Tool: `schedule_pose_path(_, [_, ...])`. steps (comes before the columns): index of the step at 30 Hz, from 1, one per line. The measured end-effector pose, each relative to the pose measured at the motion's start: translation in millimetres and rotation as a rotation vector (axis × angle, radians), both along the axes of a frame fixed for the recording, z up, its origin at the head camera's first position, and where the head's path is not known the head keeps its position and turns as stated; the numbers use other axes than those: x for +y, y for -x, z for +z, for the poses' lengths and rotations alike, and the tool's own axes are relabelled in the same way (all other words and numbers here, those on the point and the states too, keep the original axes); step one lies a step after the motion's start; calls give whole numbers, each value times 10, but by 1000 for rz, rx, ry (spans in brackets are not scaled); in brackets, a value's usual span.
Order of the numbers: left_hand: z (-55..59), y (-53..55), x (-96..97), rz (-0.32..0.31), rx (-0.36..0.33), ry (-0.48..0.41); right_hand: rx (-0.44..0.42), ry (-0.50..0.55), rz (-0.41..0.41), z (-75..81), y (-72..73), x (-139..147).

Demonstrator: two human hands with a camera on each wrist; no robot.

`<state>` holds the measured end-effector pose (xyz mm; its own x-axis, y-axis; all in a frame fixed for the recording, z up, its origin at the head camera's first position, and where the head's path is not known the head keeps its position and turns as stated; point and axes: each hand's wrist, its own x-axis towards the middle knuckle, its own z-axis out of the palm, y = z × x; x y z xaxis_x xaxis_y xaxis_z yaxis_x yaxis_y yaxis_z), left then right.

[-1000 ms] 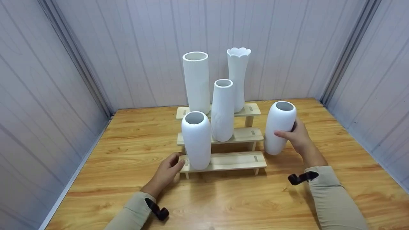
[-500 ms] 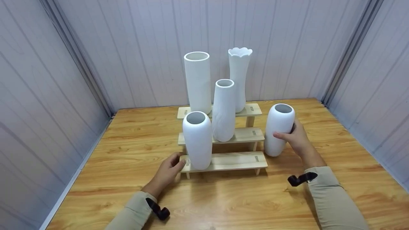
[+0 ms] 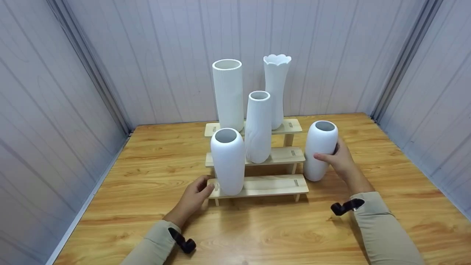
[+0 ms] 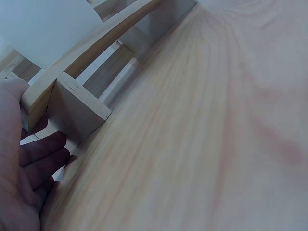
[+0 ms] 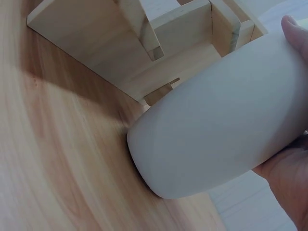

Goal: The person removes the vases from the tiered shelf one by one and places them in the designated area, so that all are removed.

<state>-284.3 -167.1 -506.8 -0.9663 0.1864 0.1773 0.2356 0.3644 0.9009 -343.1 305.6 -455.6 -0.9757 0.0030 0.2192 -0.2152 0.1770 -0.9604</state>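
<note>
My right hand [image 3: 340, 160] grips a smooth white vase [image 3: 320, 151] just right of the three-tier wooden display stand [image 3: 272, 186]. In the right wrist view the base of this vase [image 5: 216, 120] is at the tabletop, with a thin dark shadow along it. At the stand's left end my left hand [image 3: 193, 197] holds the lowest shelf board, thumb on top and fingers underneath. A similar white vase [image 3: 228, 162] stands on that board near its left end. A tapered vase [image 3: 258, 129] occupies the middle tier.
On the top tier stand a tall cylindrical vase [image 3: 228, 97] and a vase with a scalloped rim [image 3: 276, 88]. Panelled walls [image 3: 176, 62] enclose the wooden table [image 3: 147, 176] at the back and both sides. Black wrist cameras are strapped to both sleeves [image 3: 382, 224].
The right hand's vase has come down a little and slightly left, and stands closer to upright. The left hand stays at the stand's end; the view has shifted slightly.
</note>
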Motion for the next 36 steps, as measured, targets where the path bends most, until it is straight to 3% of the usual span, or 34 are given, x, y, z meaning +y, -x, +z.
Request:
schedule_pose_path(3, [119, -91, 14, -16, 10, -6, -16, -4, -4, 11, -2, -14])
schedule_pose_path(10, [-188, 87, -87, -7, 3, -23, -32, 42, -13, -30, 22, -59])
schedule_pose_path(24, [-180, 79, -95, 4, -17, 1, -45, 73, 7, -108, 54, -85])
schedule_pose_path(31, [-168, 89, -65, -15, -5, -6, -2, 87, 41, -247, 82, -39])
schedule_pose_path(36, [-163, 102, -68, -20, 3, -10, -29, 145, 69, -325, 96, -49])
